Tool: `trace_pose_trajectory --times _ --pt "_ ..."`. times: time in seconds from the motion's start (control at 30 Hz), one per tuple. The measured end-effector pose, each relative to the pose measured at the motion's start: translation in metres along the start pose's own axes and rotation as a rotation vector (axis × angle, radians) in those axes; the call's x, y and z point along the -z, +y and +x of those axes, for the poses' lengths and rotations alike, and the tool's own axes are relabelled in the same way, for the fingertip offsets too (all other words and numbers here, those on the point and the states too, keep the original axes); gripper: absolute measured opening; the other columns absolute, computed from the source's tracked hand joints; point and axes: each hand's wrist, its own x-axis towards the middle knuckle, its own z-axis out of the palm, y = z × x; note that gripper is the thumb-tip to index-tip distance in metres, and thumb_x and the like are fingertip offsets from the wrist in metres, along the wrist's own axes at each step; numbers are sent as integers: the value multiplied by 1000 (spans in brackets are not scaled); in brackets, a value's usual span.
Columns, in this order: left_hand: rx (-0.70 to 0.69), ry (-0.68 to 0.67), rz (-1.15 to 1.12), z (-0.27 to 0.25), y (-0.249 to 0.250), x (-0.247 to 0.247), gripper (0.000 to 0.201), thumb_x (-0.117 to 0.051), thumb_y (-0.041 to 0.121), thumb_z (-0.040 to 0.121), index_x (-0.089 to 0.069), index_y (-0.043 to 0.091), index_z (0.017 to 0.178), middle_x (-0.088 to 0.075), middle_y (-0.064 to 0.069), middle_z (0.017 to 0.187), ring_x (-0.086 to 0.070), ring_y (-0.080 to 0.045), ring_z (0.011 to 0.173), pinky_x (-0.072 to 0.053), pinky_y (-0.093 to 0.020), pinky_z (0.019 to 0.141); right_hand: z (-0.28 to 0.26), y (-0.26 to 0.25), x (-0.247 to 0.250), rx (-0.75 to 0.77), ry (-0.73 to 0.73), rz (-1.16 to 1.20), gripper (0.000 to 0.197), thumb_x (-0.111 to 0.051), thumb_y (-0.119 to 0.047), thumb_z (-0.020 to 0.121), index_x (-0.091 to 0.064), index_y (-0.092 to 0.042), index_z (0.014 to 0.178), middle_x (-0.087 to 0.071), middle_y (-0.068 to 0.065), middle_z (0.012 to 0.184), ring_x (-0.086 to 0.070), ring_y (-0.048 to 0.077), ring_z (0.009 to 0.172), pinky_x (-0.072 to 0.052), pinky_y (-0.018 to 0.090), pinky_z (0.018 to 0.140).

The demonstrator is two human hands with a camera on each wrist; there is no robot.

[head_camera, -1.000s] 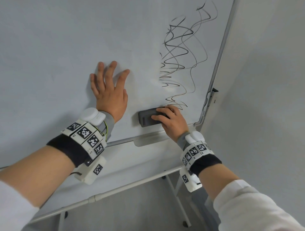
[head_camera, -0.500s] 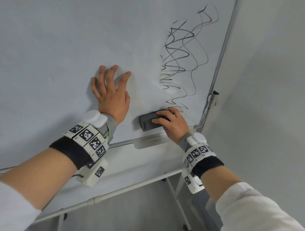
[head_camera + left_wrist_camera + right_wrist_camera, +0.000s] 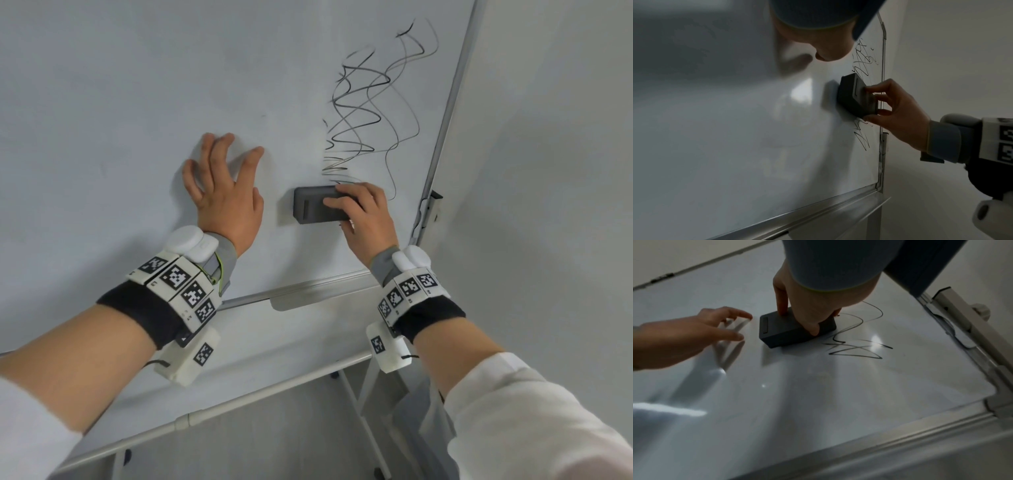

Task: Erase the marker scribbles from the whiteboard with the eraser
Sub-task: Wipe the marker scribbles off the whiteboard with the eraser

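1. Dark grey rectangular plastic eraser (image 3: pixel 320 205) pressed flat against white glossy whiteboard (image 3: pixel 137 85), near the board's lower right corner, just under the lowest loops of the black marker scribbles (image 3: pixel 373 109).
2. Right hand (image 3: pixel 368 219) gripping the eraser's right end: fingers curled over the top and back, thumb (image 3: pixel 813 331) under the lower edge.
3. Left hand (image 3: pixel 224 192) spread wide, fingertips planted on bare board beside the eraser's left end, not touching it; holding nothing. Likely bracing the board on its stand.
4. Scribbles running from the eraser up along the right edge towards the top right corner; board left of them looks wiped. Judged: most of the marks still to clear.
5. Handling, judged: eraser light, rigid shell, probably a soft pad on the hidden face. Glossy board likely slick, so easy sliding under even pressure. Best hold across the long sides, palm behind, pad kept flat.
6. Risk, judged: end-on grip could tip the block and lift one corner off the board, leaving streaks.
7. Head view alone shows the full height of the scribbles.
8. Left wrist view (image 3: pixel 857 95) shows the eraser's thickness and its seat against the board, plus strokes below the eraser towards the metal tray (image 3: pixel 838 211).
9. Right wrist view shows the thumb placement and a zigzag (image 3: pixel 855 350) beside the eraser that the head view hides behind the hand.
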Motion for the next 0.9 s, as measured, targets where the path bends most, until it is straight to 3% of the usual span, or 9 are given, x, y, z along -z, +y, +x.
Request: trace_pose_trajectory --times 0.07,0.27,0.43,0.7,0.9 --pt "-17 -4 1 1 1 0 55 -48 7 80 -40 24 132 -24 -15 147 -5 -32 140 -5 -52 111 -7 0 -2 6 -1 0 54 -64 16 64 -60 -20 104 -61 3 114 -40 28 108 -44 29 83" --pt "-4 -4 6 1 0 -3 55 -49 7 80 -41 24 131 -23 -15 148 -5 -32 141 -3 -51 111 -48 3 -9 -19 -109 -15 57 -71 19 56 -47 -22 88 -65 2 105 -40 26 107 -48 28 63" --pt "-7 15 23 2 1 -7 54 -49 8 79 -42 25 130 -25 -16 147 -9 -35 140 -6 -53 110 -53 9 -9 -32 -147 -21 54 -68 19 57 -49 -21 87 -64 2 106 -40 27 107 -53 33 58" --pt "2 17 13 4 4 -11 53 -50 9 80 -41 27 128 -24 -16 147 -7 -38 140 -3 -57 110 -7 19 12 -199 -82 -10 35 -65 13 64 -60 -9 90 -60 4 115 -44 32 110 -49 37 71" --pt "12 29 -16 6 6 -15 52 -49 9 80 -41 25 129 -24 -16 147 -6 -37 140 0 -58 109 -4 25 12 -202 -69 -11 34 -66 13 64 -60 -8 90 -59 5 115 -43 29 110 -48 37 73"
